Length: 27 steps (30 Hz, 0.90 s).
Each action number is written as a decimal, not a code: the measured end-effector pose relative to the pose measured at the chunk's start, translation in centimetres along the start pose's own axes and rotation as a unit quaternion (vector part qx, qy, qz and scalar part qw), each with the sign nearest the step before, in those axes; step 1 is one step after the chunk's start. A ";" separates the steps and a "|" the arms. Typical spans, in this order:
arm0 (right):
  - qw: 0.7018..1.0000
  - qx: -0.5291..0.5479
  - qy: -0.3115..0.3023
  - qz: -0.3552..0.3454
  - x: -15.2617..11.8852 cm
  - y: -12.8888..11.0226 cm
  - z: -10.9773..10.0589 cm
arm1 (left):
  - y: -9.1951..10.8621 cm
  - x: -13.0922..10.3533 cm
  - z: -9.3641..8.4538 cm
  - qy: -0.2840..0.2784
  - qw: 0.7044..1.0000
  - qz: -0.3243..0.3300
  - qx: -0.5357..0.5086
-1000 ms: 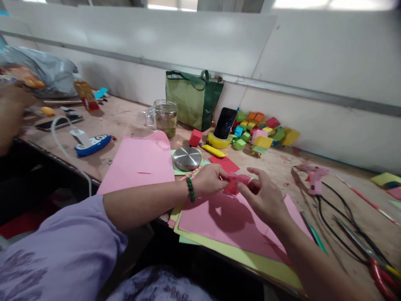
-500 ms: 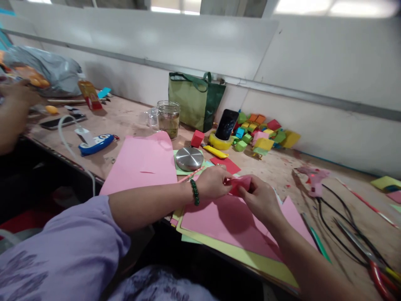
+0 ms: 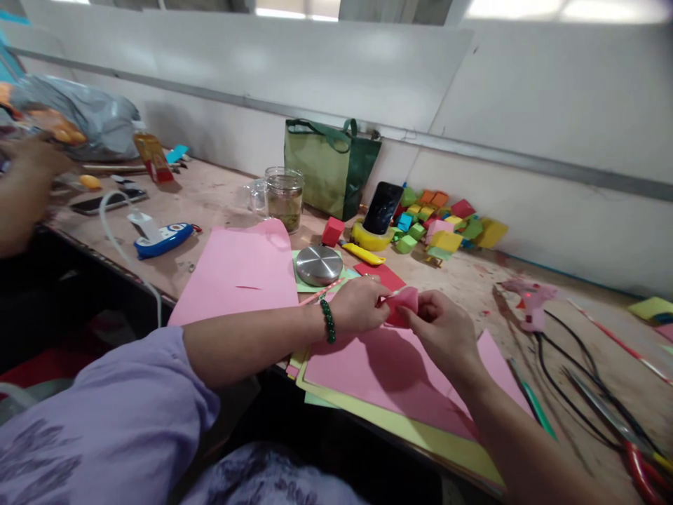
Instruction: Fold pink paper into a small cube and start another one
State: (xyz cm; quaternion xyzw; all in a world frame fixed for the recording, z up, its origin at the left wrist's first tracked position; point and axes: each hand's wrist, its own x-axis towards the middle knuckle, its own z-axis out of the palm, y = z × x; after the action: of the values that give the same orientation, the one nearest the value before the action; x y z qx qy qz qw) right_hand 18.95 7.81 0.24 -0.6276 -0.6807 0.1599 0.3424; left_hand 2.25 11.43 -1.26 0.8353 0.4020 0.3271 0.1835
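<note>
A small piece of pink paper (image 3: 404,306), bent and curled, is held between both hands. My left hand (image 3: 360,305), with green beads at the wrist, pinches its left edge. My right hand (image 3: 442,322) grips the right side between thumb and fingers. Below them lies a stack of large pink sheets (image 3: 368,372) over yellow ones. A red paper square (image 3: 379,275) and a round metal tin (image 3: 319,265) on green paper are just beyond my left hand. To the left spreads another pink sheet (image 3: 242,273).
A yellow cutter (image 3: 364,253), red cube (image 3: 333,231), phone (image 3: 383,207), glass mug (image 3: 284,200) and green bag (image 3: 331,168) stand behind. Coloured paper cubes (image 3: 446,228) are heaped there. At right lie a glue gun (image 3: 532,301) and scissors (image 3: 604,414). Another person's hand (image 3: 36,154) is far left.
My right hand has shifted slightly and its fingers have changed position on the small pink paper, which now looks more curled and upright. My left hand keeps its pinch.
</note>
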 end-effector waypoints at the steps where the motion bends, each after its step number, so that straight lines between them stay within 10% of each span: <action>1: 1.000 0.002 0.011 -0.017 -0.1 -0.1 0.0 | -0.1 0.1 0.1 0.002 1.000 -0.008 -0.020; 10: 0.995 0.044 -0.021 -0.086 -0.8 0.3 0.2 | -0.7 0.3 -0.1 -0.043 0.970 -0.086 -0.223; 27: 0.957 0.023 -0.173 -0.233 0.2 0.8 -1.8 | -1.5 0.3 -0.6 -0.067 0.996 0.032 -0.042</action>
State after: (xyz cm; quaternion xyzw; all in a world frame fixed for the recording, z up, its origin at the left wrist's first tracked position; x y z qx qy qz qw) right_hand 20.73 7.72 1.09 -0.4061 -0.8530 0.1974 0.2619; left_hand 1.14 12.59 -1.59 0.8595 0.3474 0.2926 0.2343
